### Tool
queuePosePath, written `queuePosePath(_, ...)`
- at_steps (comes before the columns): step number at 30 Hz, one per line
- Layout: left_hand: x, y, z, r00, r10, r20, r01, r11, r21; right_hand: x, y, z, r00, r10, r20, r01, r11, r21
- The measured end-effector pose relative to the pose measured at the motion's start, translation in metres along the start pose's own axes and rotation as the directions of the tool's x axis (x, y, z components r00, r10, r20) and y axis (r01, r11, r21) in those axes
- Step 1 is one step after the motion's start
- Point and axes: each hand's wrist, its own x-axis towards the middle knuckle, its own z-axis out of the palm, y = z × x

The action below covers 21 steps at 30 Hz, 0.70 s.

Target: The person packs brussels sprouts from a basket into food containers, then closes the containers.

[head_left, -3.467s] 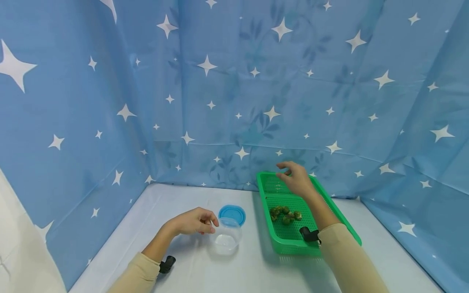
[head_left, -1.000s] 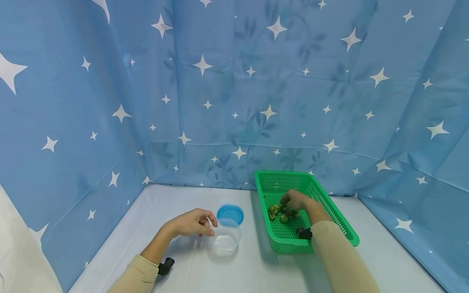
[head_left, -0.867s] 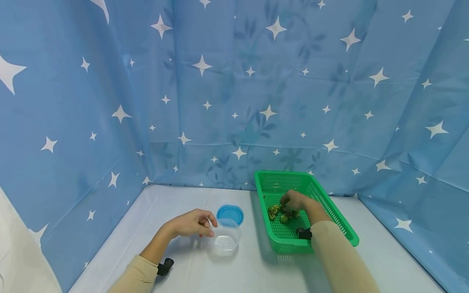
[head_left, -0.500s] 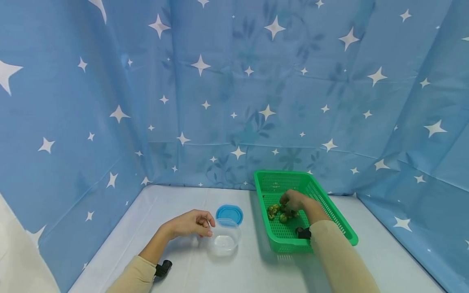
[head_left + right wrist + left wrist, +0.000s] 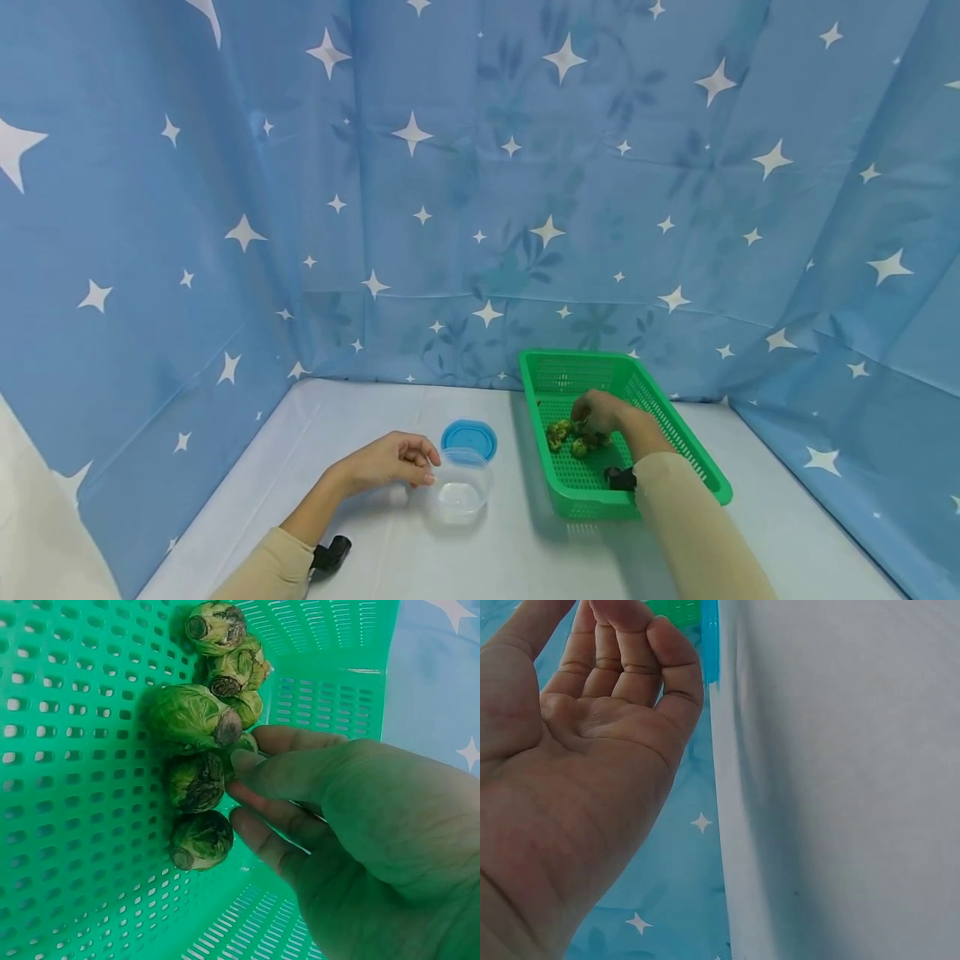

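6 or more Brussels sprouts (image 5: 191, 716) sit bunched on the floor of the green basket (image 5: 596, 501), leaning against or close to each other. The right hand (image 5: 602, 411) reaches down among them, its thumb and fingertips pinched on 1 small sprout (image 5: 244, 742), which is mostly hidden behind the thumb. Each should be light and firm, with a tight core that takes moderate pressure, though the outer leaves look loose and browned and could peel or tear if dragged. Their round shape suggests they may roll when a neighbour is nudged. A good hold is likely across the fullest part, thumb against 2 or 3 fingers, rather than by a leaf edge; the cut stem end looks like the stiffest spot. On the left, the clear tub (image 5: 461, 500) seems thin and light, probably easy to slide or tip. The left hand (image 5: 386, 460) is at its rim, fingers loosely bent; I cannot tell whether they grip it.
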Motion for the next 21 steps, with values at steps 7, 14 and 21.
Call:
queuePosePath(7, 0.0005, -0.0009, -0.0001, 1.0, 0.005, 0.006, -0.005, 1.0, 0.003, -0.0014, 0.0003, 0.001, 1.0, 0.008, 0.001, -0.008, 1.0, 0.008)
queuePosePath(14, 0.0003, -0.0003, 0.0011, 1.0, -0.007, -0.003, 0.007, 1.0, -0.001, 0.0007, 0.0026, 0.0018, 0.998, 0.054, 0.012, -0.054, 0.999, 0.007)
queuePosePath(21, -0.0006, 0.0012, 0.002, 1.0, -0.01, -0.009, 0.01, 1.0, 0.003, -0.0004, -0.0002, 0.0003, 1.0, 0.011, -0.003, -0.011, 1.0, 0.011)
